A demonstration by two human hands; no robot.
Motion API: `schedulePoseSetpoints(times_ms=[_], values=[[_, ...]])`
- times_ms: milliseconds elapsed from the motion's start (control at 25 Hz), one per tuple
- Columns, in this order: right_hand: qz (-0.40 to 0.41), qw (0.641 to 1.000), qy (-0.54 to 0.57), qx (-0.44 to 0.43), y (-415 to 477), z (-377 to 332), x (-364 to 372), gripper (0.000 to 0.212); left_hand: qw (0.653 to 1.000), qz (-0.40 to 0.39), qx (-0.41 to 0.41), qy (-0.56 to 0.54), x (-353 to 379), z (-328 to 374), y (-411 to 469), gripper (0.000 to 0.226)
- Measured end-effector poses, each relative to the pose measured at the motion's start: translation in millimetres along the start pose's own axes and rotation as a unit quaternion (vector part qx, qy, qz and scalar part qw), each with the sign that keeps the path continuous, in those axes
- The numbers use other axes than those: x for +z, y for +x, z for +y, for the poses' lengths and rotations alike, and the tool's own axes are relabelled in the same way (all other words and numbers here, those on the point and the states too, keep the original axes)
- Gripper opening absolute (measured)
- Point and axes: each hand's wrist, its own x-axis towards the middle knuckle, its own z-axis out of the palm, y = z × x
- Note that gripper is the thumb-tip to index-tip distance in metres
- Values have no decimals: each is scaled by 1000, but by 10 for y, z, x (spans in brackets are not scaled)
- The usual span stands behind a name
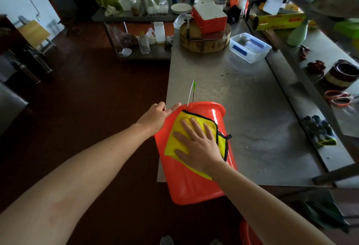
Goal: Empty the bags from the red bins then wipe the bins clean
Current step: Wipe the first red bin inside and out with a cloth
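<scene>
The red plastic bin (186,182), laid rim up-frame, was gripped by the left hand (157,115). A yellow cloth (174,142) was pressed under the spread right hand (198,145).

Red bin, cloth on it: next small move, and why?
Probably slide the right hand and yellow cloth down toward the base. The hand presses the cloth flat on the red bin near its rim, the left hand holds that rim, and the wall toward the base is uncovered.
</scene>
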Motion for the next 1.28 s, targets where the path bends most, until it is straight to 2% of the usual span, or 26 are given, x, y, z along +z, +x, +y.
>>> schedulePoseSetpoints(times_ms=[80,160,240,360,440,560,720,880,960,1040,1280], values=[[0,996,48,76,-39,264,-21,67,999,-9,-39,-33,3,-6,2,64],[13,981,116,153,-43,506,-1,68,1000,6,-15,3,14,20,5,78],[14,950,216,227,-27,722,43,69,1000,-2,-11,4,3,26,3,86],[12,880,357,312,-22,951,74,73,1000,-12,-29,1,-38,94,-2,87],[14,867,377,325,-35,946,65,75,999,-19,-32,12,-48,154,37,85],[7,917,265,299,-94,656,9,72,999,-25,-34,21,-76,227,89,85],[-8,978,86,189,-159,117,-40,72,998,-37,-23,43,-71,214,141,87],[-27,998,-48,15,-167,-248,108,69,998,-35,-10,44,-61,161,151,87],[-37,996,-69,-30,-176,-288,148,68,999,-28,-9,36,-48,144,124,86],[-15,999,-44,-3,-198,-195,95,67,999,-21,-11,33,-39,151,96,86],[6,981,83,177,-363,422,-8,68,999,-32,-15,41,-65,241,135,85]])
